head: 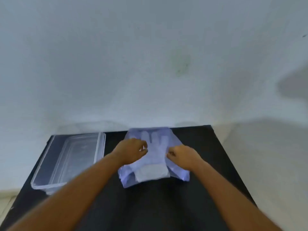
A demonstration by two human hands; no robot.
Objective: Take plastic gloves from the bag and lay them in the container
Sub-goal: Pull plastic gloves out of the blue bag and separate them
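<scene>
Off to your left the clear container [50, 165] sits open on the black table [150, 205], and nothing shows inside it yet, so there's your landing spot, just beside the bag. Now your left hand [131, 150] is down on the bag's left side, fingers curled in tight as if pinching film, though whether it has the bag alone or a glove edge too, I cannot tell. In the middle lies the bag [178, 172], pale bluish and see-through, flat on the table, with the plastic gloves [153, 140] showing through it as a whitish hand shape, fingers pointing away from you, cuff end near your side. Your right hand [183, 155] mirrors the left, fingers closed in a pinch on the film at the right. My read: you're working the opening apart. Keep the pulls even and gentle, because this film looks thin, slippery and clingy, and several gloves may come out stuck together.
</scene>
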